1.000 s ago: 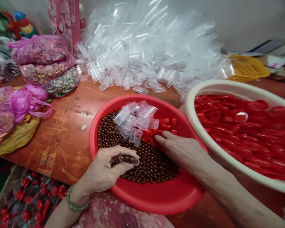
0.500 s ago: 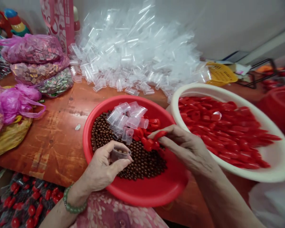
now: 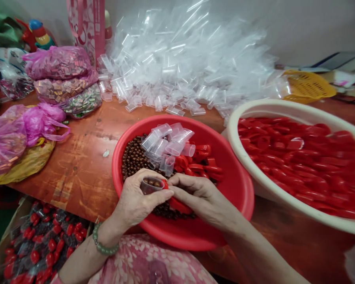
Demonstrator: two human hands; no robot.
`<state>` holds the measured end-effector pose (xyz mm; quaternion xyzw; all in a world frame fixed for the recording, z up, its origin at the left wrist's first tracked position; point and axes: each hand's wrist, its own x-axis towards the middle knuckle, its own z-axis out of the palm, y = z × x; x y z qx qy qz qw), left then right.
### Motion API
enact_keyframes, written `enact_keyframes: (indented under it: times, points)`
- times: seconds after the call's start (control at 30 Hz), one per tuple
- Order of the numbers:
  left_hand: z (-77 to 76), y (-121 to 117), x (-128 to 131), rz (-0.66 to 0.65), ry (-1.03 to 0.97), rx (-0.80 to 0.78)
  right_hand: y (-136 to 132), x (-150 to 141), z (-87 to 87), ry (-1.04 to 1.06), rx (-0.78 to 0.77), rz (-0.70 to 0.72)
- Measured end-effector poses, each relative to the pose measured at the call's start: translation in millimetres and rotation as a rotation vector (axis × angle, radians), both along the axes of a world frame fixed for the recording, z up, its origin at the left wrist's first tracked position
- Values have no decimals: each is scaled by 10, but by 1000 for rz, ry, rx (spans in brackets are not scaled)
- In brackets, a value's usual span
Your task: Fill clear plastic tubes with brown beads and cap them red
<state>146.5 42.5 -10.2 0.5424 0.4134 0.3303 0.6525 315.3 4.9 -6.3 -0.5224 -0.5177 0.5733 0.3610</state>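
A: What's the setup? Surface + room, pls.

B: Orange-brown bench (image 3: 85, 150), shiny, w/ a pale grey wall (image 3: 296, 27) behind. Big clear pile (image 3: 177, 67) of cups along the back edge, pink/purple bags (image 3: 59, 63) at the back L corner, yellow basket (image 3: 310, 85) near the back R corner. Red tub (image 3: 245, 197) by the front edge, w/ brown balls (image 3: 134, 154), loose cups (image 3: 168, 144) & red caps (image 3: 202, 159) in it. White tub (image 3: 233, 126) of red pcs is just R of that. Box (image 3: 10, 227) of red-and-clear pcs sits below the front edge, L side.

A: And the hands?

B: L hand (image 3: 139, 195) is gripping a clear cup (image 3: 149, 188) w/ brown balls inside, up over the red tub's near L part. R hand (image 3: 202, 195) has a red cap (image 3: 165, 184) pinched at its fingertips, right at the R end of the cup's mouth.

A: Which way does the cup point?

B: Mouth up, open to the cam. It's an oval, long axis roughly L-R, R end dipping a bit. Can't tell how upright the body is.

A: Anything hard to see?

B: Yep, fingers cover the cup's bottom & most of the cap. Can't tell if cap & cup touch. White tub's cut off at the R side of the view, and the top of the pile is blurry tbh.
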Motion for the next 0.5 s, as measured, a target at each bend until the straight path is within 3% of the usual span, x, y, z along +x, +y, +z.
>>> enact_keyframes:
  times: [0.17, 0.3, 0.4, 0.5]
  points:
    - [22, 4, -3, 45, -38, -136, -92, 90, 74, 65, -109, -1]
    - [30, 10, 6, 74, -25, -150, -155, 130, 14, 35, -14, -210]
    - [45, 18, 33, 19, 8, -104, -172, 121, -40, 39, 48, -367]
    - [54, 24, 64, -116, 14, -35, -187, 113, -16, -19, 82, -369]
